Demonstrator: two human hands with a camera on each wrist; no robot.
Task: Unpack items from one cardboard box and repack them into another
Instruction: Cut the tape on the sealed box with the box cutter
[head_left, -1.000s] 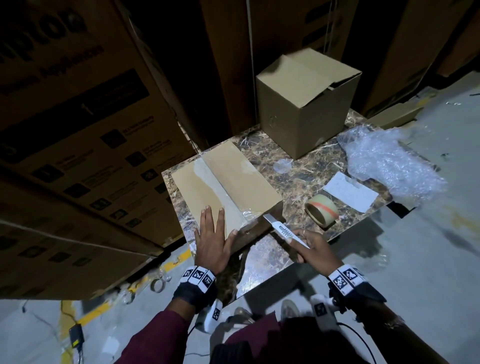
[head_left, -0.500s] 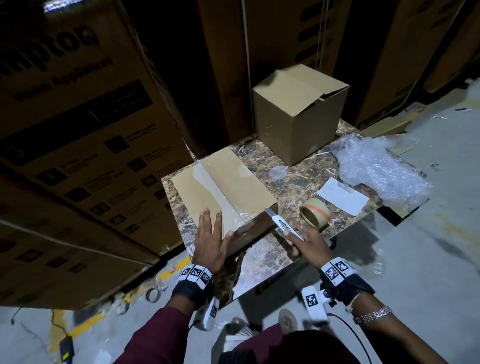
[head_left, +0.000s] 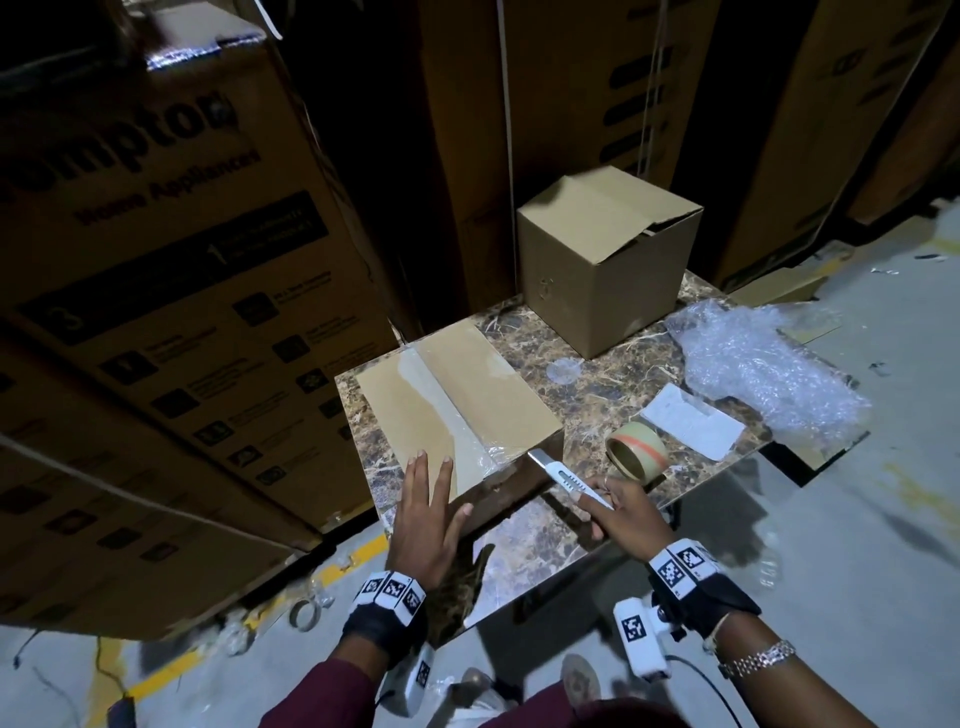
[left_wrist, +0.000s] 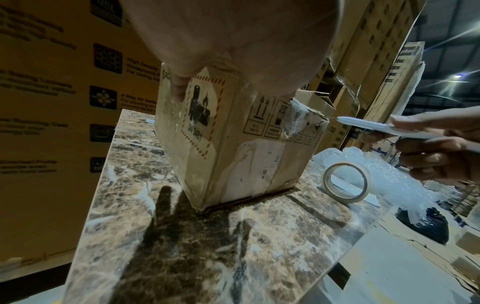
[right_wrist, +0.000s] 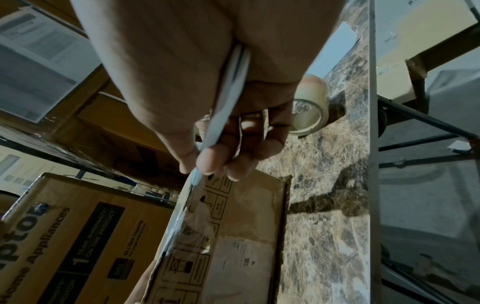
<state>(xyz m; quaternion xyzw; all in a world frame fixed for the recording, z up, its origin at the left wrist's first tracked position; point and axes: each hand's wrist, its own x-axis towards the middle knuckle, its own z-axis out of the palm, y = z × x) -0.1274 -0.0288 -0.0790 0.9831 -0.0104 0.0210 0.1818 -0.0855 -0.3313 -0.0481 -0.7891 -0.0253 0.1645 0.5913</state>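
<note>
A taped, flat cardboard box (head_left: 457, 395) lies at the near left of the marble table (head_left: 613, 410); its printed side shows in the left wrist view (left_wrist: 228, 133). My left hand (head_left: 423, 514) rests flat on its near top edge, fingers straight. My right hand (head_left: 623, 512) grips a white utility knife (head_left: 566, 475), blade tip at the box's near right corner by the clear tape. The knife (right_wrist: 228, 98) also shows in the right wrist view, pointing at the box (right_wrist: 233, 236). A second, taller cardboard box (head_left: 602, 260) stands at the table's far side, flaps loosely closed.
A tape roll (head_left: 636, 454) stands just right of the knife. A white paper slip (head_left: 691, 426) and crumpled bubble wrap (head_left: 763, 374) lie on the table's right. Large printed cartons (head_left: 156, 312) wall in the left and back. Grey floor lies to the right.
My right hand has brought the knife forward and left, its tip now at the box's near right corner. My left hand stays flat on the box. The head view tilted down.
</note>
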